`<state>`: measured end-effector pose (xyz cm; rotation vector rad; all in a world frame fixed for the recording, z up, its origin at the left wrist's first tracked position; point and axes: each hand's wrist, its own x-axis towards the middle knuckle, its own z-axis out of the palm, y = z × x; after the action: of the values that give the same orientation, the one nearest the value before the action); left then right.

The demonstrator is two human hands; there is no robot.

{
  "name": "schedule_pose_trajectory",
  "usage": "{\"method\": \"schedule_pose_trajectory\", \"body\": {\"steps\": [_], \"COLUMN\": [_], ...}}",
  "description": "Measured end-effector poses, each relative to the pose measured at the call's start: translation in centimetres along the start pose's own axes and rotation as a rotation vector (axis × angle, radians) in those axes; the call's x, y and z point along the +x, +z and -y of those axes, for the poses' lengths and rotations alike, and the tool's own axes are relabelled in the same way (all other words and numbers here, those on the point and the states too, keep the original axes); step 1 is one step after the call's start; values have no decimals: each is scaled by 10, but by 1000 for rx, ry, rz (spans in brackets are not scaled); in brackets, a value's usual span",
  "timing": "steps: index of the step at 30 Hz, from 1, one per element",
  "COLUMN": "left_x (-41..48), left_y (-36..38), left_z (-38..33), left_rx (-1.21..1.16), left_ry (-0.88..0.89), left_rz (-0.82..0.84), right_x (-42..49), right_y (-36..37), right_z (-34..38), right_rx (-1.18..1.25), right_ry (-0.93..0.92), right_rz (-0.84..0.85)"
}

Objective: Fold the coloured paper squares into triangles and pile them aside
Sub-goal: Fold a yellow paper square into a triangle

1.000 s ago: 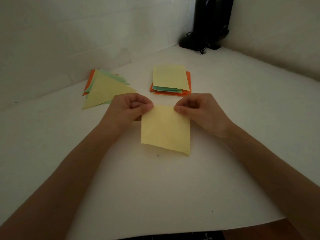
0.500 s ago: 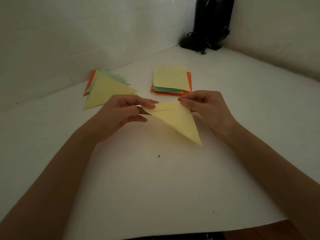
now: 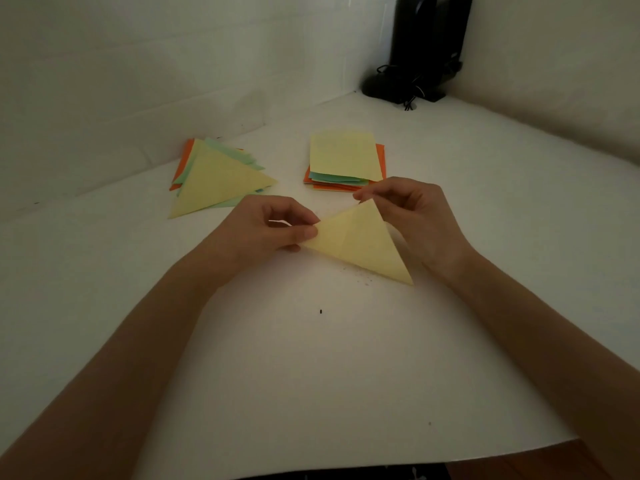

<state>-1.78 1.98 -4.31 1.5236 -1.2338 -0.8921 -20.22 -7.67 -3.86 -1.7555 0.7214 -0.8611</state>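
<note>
Head: yellow triangle (image 3: 360, 241) between both grips (image 3: 266, 230) (image 3: 415, 216)

Dim, underexposed, greenish cast. Surface (image 3: 311, 375) brightest at centre, falling dark toward edges. Soft shadows under forearms. Wide-angle bending at borders. Slight softness throughout.

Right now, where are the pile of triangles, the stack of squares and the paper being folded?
pile of triangles (image 3: 218, 181), head view, middle of the top yellow triangle.
stack of squares (image 3: 343, 154), head view, middle of the top yellow sheet.
folded paper (image 3: 360, 244), head view, middle of its yellow face.
</note>
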Motion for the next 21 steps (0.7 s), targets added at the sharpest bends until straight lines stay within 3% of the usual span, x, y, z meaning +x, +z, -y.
{"method": "schedule_pose_trajectory", "body": {"steps": [4, 8, 14, 18, 21], "left_x": [1, 1, -3, 0, -1], "left_y": [1, 3, 8, 7, 15], "left_z": [1, 0, -3, 0, -3], "left_rx": [-19, 7, 292, 69, -175], "left_ry": [15, 14, 76, 66, 34], "left_rz": [-86, -25, 115, -148, -244], "right_x": [1, 1, 2, 8, 7], "right_y": [-2, 0, -2, -14, -17], "right_z": [1, -1, -3, -1, 3], "right_rx": [71, -41, -77, 199, 334], "right_ry": [212, 174, 149, 157, 185], "right_rz": [59, -12, -12, -187, -79]}}
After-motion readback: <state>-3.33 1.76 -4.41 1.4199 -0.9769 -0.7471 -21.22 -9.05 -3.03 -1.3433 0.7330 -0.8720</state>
